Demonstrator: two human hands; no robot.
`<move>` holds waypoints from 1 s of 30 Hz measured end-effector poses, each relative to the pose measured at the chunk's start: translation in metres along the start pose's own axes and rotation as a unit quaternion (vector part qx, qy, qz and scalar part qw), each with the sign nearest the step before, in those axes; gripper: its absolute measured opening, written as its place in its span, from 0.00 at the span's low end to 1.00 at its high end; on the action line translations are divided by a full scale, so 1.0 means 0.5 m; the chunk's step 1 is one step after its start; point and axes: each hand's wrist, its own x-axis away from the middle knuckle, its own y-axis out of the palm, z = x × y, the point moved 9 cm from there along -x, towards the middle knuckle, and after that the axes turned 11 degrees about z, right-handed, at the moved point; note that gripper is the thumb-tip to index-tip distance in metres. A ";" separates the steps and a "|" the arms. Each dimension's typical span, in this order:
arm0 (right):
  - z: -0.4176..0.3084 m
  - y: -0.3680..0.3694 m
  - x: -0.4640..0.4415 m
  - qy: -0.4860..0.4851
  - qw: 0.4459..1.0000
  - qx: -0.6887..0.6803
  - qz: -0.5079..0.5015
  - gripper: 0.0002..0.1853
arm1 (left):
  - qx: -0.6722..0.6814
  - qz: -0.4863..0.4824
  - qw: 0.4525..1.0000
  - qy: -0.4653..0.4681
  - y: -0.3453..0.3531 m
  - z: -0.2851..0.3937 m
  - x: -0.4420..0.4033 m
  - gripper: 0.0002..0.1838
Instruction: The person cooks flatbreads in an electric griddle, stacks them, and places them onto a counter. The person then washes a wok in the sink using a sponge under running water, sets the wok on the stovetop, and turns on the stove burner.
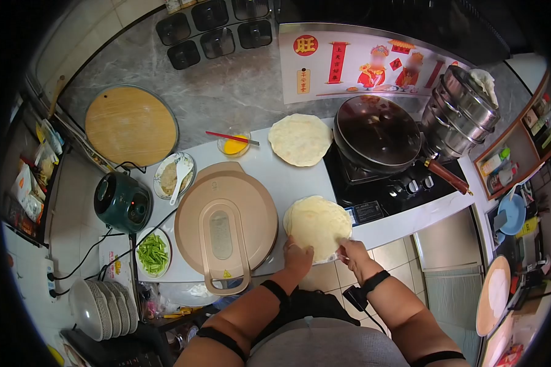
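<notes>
A pale, round flatbread (318,223) lies at the counter's front edge, and more than one layer seems to show along its rim. My left hand (298,255) has its fingers closed on the near left edge of it. On the near right edge, my right hand (353,254) pinches the rim between thumb and fingers. The undersides of both hands are hidden. Farther back on the counter rests a second pale flatbread (300,139), touched by neither hand. Left of my left hand stands a closed beige electric griddle (260,202).
A lidded black pan (376,137) sits on the stove, its handle pointing toward the front right, beside a steel steamer (459,113). Along the left are a plate of chopped greens (153,252), a bowl with a spoon (168,177), and a yellow-filled glass bowl (234,147).
</notes>
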 end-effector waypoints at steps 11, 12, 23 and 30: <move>-0.012 -0.003 -0.027 0.001 1.000 0.018 -0.008 0.10 | 0.071 0.022 0.996 -0.052 0.034 -0.064 -0.021 0.35; -0.015 -0.003 -0.024 0.001 1.000 0.017 -0.008 0.10 | 0.189 0.022 0.979 -0.078 0.082 -0.119 -0.037 0.34; -0.003 0.005 -0.046 -0.023 0.994 -0.100 -0.031 0.08 | 0.356 0.011 0.895 -0.269 0.053 -0.095 -0.006 0.20; 0.006 0.022 -0.048 0.016 0.977 -0.197 -0.084 0.09 | 0.393 -0.071 0.828 -0.395 0.061 -0.061 0.024 0.12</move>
